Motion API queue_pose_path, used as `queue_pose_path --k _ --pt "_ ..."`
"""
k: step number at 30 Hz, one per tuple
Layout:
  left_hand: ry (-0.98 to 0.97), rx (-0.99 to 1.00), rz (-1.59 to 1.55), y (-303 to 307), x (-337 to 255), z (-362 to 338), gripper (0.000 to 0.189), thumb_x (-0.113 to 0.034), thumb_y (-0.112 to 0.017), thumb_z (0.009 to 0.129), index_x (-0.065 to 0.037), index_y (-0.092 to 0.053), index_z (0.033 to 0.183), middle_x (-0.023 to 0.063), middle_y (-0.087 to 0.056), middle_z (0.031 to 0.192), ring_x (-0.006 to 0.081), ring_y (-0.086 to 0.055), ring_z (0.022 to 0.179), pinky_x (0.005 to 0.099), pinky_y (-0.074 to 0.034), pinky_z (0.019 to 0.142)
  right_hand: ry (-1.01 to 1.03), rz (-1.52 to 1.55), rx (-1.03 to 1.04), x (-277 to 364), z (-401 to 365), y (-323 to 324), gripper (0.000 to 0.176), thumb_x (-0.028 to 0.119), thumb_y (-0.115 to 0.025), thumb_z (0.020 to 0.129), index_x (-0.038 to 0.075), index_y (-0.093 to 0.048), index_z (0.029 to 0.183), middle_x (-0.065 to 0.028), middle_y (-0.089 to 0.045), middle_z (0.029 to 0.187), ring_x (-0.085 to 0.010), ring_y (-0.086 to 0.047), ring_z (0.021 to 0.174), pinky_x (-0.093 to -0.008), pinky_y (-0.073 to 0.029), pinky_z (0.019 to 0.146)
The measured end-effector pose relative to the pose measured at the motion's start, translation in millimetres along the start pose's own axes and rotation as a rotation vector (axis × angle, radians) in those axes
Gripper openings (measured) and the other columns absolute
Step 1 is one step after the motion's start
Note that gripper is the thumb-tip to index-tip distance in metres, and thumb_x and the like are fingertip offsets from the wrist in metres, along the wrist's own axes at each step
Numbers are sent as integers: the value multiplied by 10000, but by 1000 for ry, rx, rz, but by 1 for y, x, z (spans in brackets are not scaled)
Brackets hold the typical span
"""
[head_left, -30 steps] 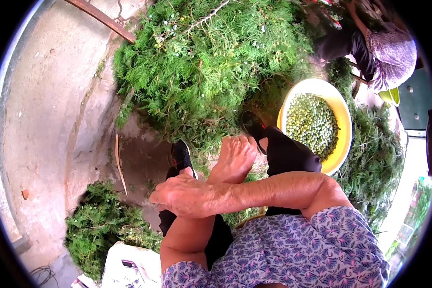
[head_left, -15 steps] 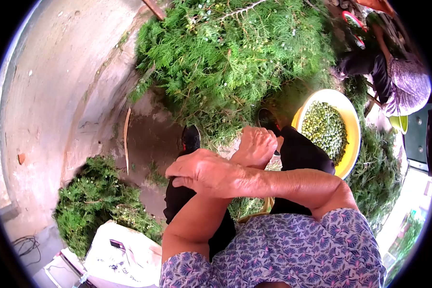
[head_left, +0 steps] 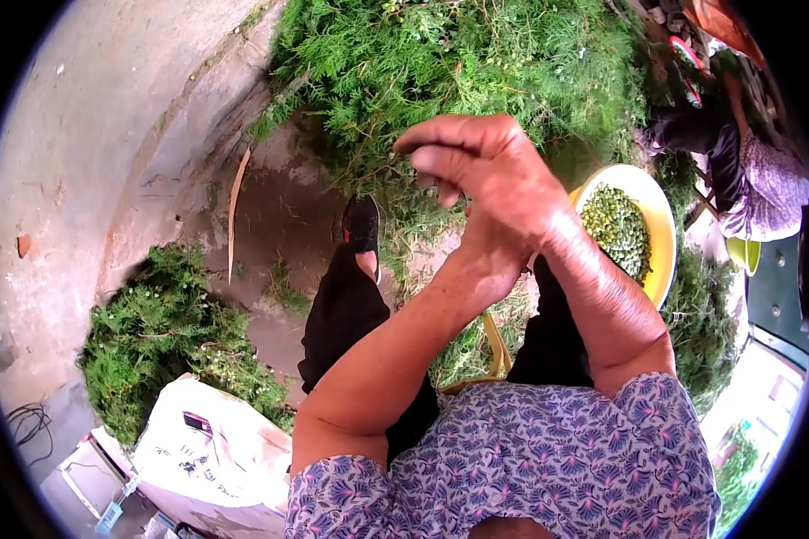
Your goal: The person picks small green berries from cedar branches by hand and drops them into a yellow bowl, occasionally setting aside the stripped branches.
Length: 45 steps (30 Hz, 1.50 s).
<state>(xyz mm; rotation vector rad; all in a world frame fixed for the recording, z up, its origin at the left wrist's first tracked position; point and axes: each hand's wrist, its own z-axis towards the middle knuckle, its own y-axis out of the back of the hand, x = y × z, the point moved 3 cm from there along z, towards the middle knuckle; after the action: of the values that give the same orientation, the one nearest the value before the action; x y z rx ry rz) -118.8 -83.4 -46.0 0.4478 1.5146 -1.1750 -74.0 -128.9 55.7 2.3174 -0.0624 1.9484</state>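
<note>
My right hand (head_left: pixel 494 171) is raised above the pile of green conifer branches (head_left: pixel 440 72), palm turned down and fingers pointing left. Its fingers are bent with gaps between them, and nothing shows in them. My left hand (head_left: pixel 497 250) lies just below, partly covered by my right hand and wrist; its fingers are hidden. To the right of both hands stands a yellow basin (head_left: pixel 662 234) holding many small green cones or berries (head_left: pixel 616 229).
A smaller heap of branches (head_left: pixel 166 328) and a white sack (head_left: pixel 211 449) lie at lower left, beside a pale wall (head_left: pixel 108 117). A wood strip (head_left: pixel 236 216) rests on the ground. Another person (head_left: pixel 764 184) sits at upper right near a green container (head_left: pixel 744 254).
My right hand has moved up and right, off my left forearm, and its fingers have spread somewhat. My left hand is now partly behind it. The view has shifted slightly.
</note>
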Motion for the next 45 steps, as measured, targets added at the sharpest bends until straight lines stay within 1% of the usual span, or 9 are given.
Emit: queue_pose_path --k 4,8,10,12,13,19,28,37,45 --pt "202 675 1639 -12 -46 2 306 -124 -449 829 -74 -465 1130 118 -488 1139 244 -483 1087 381 -411 876 -57 -32 -56 -12 8 13 184 102 -560 870 7 -631 1010 -27 -611 720 -55 -530 587 -177 -459 535" --pt "245 654 1707 -2 -70 -3 280 -130 -497 786 -81 -514 1061 93 -544 1009 215 -533 973 356 -418 814 -151 -135 -100 -65 24 34 172 135 -565 848 -3 -627 930 -35 -568 672 -73 -530 550 -198 -454 510" --pt "-100 359 1678 11 -68 -7 230 -118 -537 746 -59 -557 967 73 -564 831 213 -560 823 350 -420 754 -304 -222 -149 -114 35 47 194 148 -549 856 1 -611 967 -48 -584 706 -98 -554 578 -224 -481 551" --pt "58 320 1559 14 -81 4 165 -118 -560 723 -38 -590 864 63 -559 730 216 -569 737 354 -424 695 565 -475 -3 -231 40 53 193 164 -566 846 14 -631 947 -64 -601 749 -123 -571 644 -258 -464 575" --pt "-56 226 1719 15 -74 5 175 -118 -566 712 -24 -589 858 71 -556 734 218 -567 725 349 -424 678 128 335 -124 -257 17 35 174 151 -542 861 32 -609 968 -77 -606 816 -167 -607 725 -326 -482 598" --pt "-100 154 1684 17 -92 -2 153 -139 -576 672 -55 -583 800 21 -536 654 157 -566 663 311 -410 584 -749 521 -242 -275 48 -69 177 119 -519 871 48 -577 1023 -81 -590 849 -201 -614 827 -382 -489 615" --pt "-128 20 1935 30 -92 -8 254 -225 -641 579 -98 -422 602 8 -388 586 151 -469 600 280 -342 554 -586 1237 -737 -330 113 -122 88 92 -485 890 88 -457 973 -104 -525 869 -269 -612 757 -385 -461 542" --pt "-292 -39 1518 33 -91 -17 171 -195 -601 603 -84 -481 652 62 -442 658 175 -476 696 300 -340 617 -609 987 -656 -319 123 -116 234 196 -574 867 71 -453 1024 -102 -522 975 -279 -567 875 -418 -479 678" --pt "-146 1 1988 18 -102 -12 105 -192 -594 690 -107 -533 686 -2 -483 621 158 -506 606 308 -352 554 -440 689 -761 -296 75 -58 226 193 -514 896 5 -467 1013 -127 -523 1062 -258 -567 945 -412 -515 749"
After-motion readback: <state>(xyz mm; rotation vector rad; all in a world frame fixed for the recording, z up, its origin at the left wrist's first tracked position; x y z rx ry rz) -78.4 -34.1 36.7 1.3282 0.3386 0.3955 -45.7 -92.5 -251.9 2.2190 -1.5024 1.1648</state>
